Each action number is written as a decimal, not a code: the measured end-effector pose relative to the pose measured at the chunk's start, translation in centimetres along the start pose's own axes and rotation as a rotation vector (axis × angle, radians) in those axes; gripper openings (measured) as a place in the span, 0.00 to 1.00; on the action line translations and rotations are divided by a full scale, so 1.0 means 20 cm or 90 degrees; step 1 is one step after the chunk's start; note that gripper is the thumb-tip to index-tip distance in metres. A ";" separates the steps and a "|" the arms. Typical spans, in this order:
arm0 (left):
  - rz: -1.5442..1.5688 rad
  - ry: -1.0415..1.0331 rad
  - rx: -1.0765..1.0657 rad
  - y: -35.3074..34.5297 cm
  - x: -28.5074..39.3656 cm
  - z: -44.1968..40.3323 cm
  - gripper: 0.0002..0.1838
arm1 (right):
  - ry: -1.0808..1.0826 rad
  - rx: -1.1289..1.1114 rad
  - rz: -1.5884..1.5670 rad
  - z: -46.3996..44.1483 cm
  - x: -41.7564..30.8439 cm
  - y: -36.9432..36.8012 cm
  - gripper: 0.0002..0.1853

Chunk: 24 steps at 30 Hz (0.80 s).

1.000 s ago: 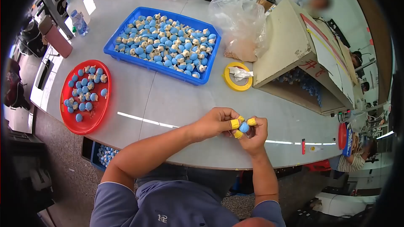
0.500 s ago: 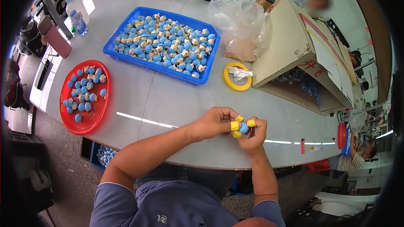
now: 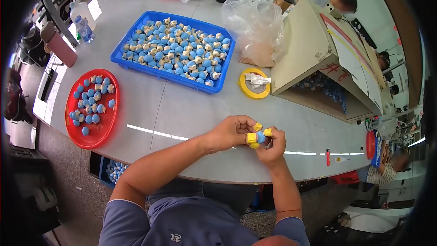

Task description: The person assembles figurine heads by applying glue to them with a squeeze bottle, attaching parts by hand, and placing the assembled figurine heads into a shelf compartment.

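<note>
Over the near part of the table, my left hand (image 3: pixel 230 133) and my right hand (image 3: pixel 273 149) pinch one small blue figurine piece (image 3: pixel 261 137) between them. Yellow tape wraps several fingertips on both hands. My fingers partly cover the piece, so its far side is hidden. Farther off, a blue tray (image 3: pixel 159 74) is full of small blue-and-cream figurine pieces (image 3: pixel 182 48). To the left of my hands lies a red plate (image 3: pixel 104 125) with a smaller group of similar pieces.
A yellow tape roll (image 3: pixel 248 92) with crumpled paper lies before an open-fronted box (image 3: pixel 309 41) holding blue pieces. Beside it stands a clear plastic bag (image 3: pixel 255 27). A pink flask (image 3: pixel 61 48) stands at left, a red lighter (image 3: pixel 327 157) at right. People sit beyond.
Both hands stay closed around the blue piece, with only a slight shift of the fingers. The whole view has moved a little.
</note>
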<state>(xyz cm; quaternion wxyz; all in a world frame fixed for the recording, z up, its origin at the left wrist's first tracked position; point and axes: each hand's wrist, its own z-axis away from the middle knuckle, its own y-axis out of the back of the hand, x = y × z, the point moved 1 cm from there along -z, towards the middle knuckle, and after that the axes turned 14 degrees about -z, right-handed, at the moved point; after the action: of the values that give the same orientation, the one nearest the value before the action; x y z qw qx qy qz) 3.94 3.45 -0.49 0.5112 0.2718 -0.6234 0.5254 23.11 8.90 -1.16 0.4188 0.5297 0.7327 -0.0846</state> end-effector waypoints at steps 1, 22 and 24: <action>-0.003 -0.005 0.000 0.00 0.00 0.00 0.16 | 0.004 -0.003 0.010 -0.01 0.00 0.00 0.28; -0.981 0.143 0.837 0.55 0.54 0.84 0.21 | 0.027 0.032 0.029 -0.07 -0.09 0.02 0.21; -1.143 0.273 0.866 0.68 0.57 1.01 0.21 | 0.035 0.028 0.039 -0.08 -0.12 0.03 0.21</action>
<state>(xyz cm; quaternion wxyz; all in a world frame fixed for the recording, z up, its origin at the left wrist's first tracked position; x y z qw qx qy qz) -18.89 -9.12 6.31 0.5447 0.7435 0.3087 0.2350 23.01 8.45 1.72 0.3889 0.5632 0.7254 -0.0733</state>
